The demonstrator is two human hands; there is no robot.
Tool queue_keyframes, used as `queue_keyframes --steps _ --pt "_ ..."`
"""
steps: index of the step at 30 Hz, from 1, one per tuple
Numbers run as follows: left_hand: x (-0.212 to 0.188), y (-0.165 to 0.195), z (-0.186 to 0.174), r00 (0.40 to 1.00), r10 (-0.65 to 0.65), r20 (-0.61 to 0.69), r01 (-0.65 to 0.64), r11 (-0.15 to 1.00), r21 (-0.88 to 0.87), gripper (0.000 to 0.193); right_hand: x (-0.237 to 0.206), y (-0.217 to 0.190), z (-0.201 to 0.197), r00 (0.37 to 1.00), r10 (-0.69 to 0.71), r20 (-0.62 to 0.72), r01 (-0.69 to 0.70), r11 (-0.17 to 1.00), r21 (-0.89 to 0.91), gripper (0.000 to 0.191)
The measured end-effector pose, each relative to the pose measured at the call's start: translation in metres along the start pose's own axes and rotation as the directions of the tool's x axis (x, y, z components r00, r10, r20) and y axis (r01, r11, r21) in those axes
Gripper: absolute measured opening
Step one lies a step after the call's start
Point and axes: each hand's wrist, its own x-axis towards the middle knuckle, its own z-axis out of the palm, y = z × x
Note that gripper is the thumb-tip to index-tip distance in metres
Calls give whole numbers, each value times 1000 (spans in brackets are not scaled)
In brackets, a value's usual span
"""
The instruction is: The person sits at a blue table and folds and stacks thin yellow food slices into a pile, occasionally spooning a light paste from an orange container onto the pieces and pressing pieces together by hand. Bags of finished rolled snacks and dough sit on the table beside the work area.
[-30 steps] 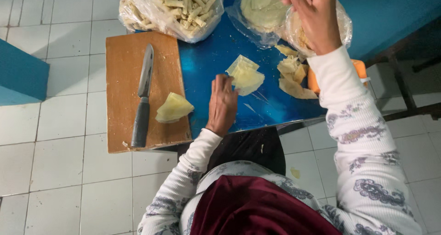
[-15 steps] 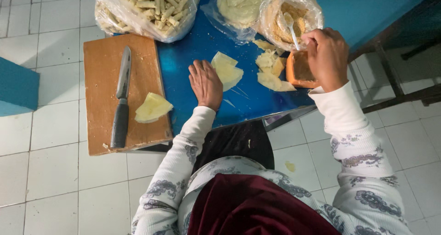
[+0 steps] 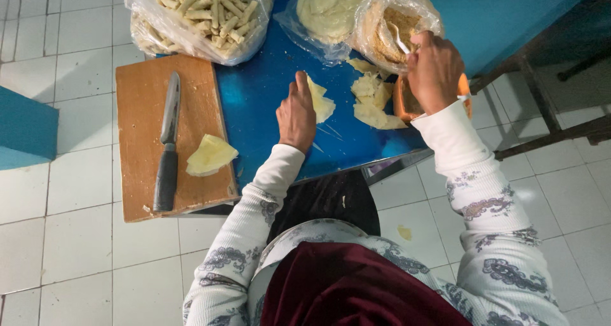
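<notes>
Since the earlier frame, the right hand (image 3: 436, 71) had lifted a white spoon (image 3: 400, 39) from the orange tub (image 3: 403, 100) up to the open bag of crumbly filling (image 3: 388, 27), fingers clamped on the handle. A pale dough sheet (image 3: 320, 100) lay flat mid-table, partly under the left hand (image 3: 296, 116), which pressed on it with fingers open. It sat just left of the right hand, with more sheets (image 3: 374, 103) between. Toward the blue table's (image 3: 254, 103) left edge sat a cutting board (image 3: 143, 90) with a knife (image 3: 168, 144) and a folded piece (image 3: 211, 155).
</notes>
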Motion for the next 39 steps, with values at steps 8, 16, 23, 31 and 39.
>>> queue_keyframes --steps 8,16,23,31,39 --pt "1 38 -16 996 36 -77 -60 937 -343 15 -15 14 -33 999 -31 -25 30 999 -43 2" --pt "-41 -1 -45 984 -165 62 176 917 -359 5 -8 15 -14 997 52 53 -66 952 300 5" --pt "-59 -17 -50 994 -114 0 112 977 -181 10 -4 28 -11 985 146 87 -169 889 426 11" --pt "-72 -20 -58 980 163 -116 -166 986 -14 16 -17 30 -26 991 132 12 -128 928 350 10" --pt "-96 -9 -71 993 -24 -116 -12 954 -301 59 -23 23 -25 998 54 -15 -48 956 290 10"
